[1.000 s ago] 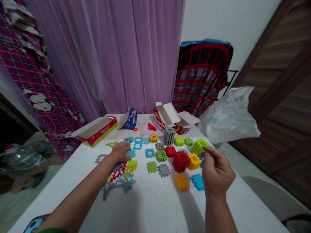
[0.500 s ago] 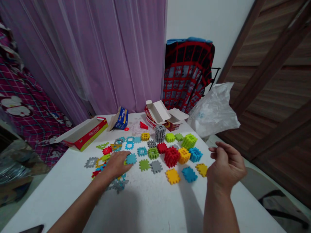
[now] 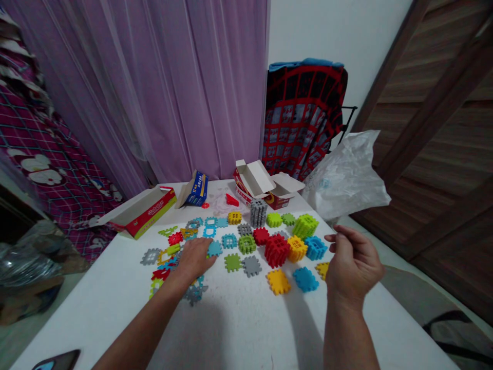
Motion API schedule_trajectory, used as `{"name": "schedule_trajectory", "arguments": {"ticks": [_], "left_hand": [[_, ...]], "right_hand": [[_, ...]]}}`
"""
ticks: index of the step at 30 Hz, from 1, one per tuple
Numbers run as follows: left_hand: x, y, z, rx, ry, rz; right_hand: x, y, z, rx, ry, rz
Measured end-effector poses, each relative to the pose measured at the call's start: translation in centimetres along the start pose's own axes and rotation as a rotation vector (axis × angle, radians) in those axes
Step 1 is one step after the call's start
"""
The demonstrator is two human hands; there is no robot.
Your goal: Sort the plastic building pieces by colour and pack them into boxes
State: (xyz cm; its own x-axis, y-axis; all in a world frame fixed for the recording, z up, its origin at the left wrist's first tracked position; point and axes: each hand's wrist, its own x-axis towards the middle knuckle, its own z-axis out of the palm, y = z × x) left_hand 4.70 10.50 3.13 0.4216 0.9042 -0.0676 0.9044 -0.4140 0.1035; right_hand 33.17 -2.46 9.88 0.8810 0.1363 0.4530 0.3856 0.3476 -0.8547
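Note:
My left hand [image 3: 197,257] is over the loose heap of plastic pieces at the left, its fingers closed on a light blue square tile [image 3: 214,248] with notched edges. A bit of green shows under that tile. Grey, blue, yellow and red pieces lie around the wrist, partly hidden by it. My right hand [image 3: 354,262] is raised over the right side of the table, fingers curled and thumb against them, with nothing visible in it. Nearest to it are a yellow tile [image 3: 322,270], a blue stack [image 3: 316,247] and a flat blue tile [image 3: 306,279].
Sorted stacks in red [image 3: 276,251], yellow [image 3: 297,248], lime green [image 3: 305,226] and grey [image 3: 258,213] stand mid-table. Opened cardboard boxes [image 3: 152,213] line the back and left. A clear plastic bag [image 3: 346,177] is at the right edge, a phone [image 3: 57,361] at the front left.
The view has shifted slightly, so most things appear a little further right. My left hand and the light blue tile have moved slightly right and away. My right hand keeps its curled pose.

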Motion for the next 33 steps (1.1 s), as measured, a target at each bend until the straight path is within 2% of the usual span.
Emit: {"name": "schedule_trajectory", "arguments": {"ticks": [6, 10, 16, 22, 33], "left_hand": [[1.0, -0.5, 0.2, 0.018, 0.040, -0.051], [2.3, -0.9, -0.3, 0.015, 0.070, -0.098], [7.5, -2.0, -1.4, 0.005, 0.070, -0.090], [11.6, -1.9, -0.5, 0.016, 0.028, -0.028], [13.2, -1.9, 1.4, 0.030, -0.005, -0.006]], "right_hand": [[-0.1, 0.0, 0.0, -0.013, -0.011, -0.009], [-0.2, -0.1, -0.1, -0.037, -0.012, -0.014], [-0.5, -0.2, -0.1, -0.076, -0.035, -0.013], [-0.6, 0.4, -0.3, -0.129, -0.045, -0.002], [-1.0, 0.6, 0.1, -0.164, -0.083, -0.006]]}}
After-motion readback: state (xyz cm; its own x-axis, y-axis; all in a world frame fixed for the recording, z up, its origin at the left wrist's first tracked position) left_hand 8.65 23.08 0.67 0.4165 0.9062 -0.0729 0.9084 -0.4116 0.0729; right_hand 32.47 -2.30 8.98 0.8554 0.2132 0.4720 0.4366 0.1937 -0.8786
